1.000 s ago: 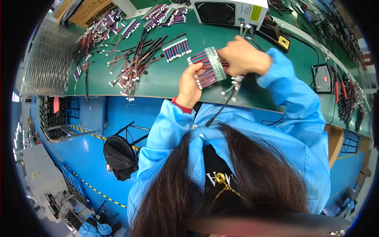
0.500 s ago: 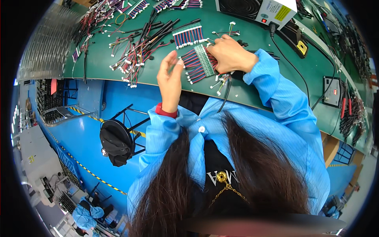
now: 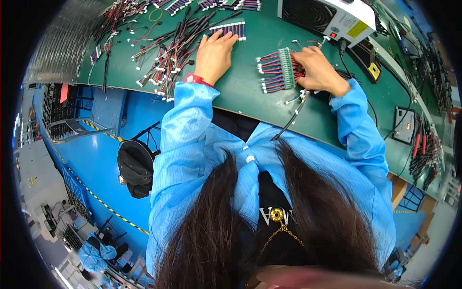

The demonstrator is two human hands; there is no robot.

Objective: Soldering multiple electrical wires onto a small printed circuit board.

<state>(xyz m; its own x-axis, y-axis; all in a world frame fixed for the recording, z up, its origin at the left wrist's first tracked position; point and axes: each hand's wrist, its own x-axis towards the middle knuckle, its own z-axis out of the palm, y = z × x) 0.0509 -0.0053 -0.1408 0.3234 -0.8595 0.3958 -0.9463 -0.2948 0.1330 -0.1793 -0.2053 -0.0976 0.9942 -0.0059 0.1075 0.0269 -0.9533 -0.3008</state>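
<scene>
My right hand [image 3: 317, 70] is closed on the wire side of a green circuit board strip [image 3: 287, 70] at the right of the bench. Red, black and blue wires with white plugs fan out from the strip's left edge. Wires bunch under my right fingers, and their ends are partly hidden. My left hand [image 3: 214, 54] reaches forward over the bench, fingers extended and fingertips at the near edge of a second wired board strip [image 3: 239, 32], covering part of it. Beside my left hand lies a heap of black-sleeved cables [image 3: 175, 53] with white plugs.
A white box-shaped device [image 3: 332, 19] with a fan grille and power cord stands at the back right. Farther right are a small meter [image 3: 404, 124] and red-handled pliers [image 3: 420, 144]. More wired strips line the far edge. A black stool [image 3: 136, 166] stands left below the bench.
My right hand has carried the board strip to the right. My left hand has left that strip's side and moved forward to the second strip.
</scene>
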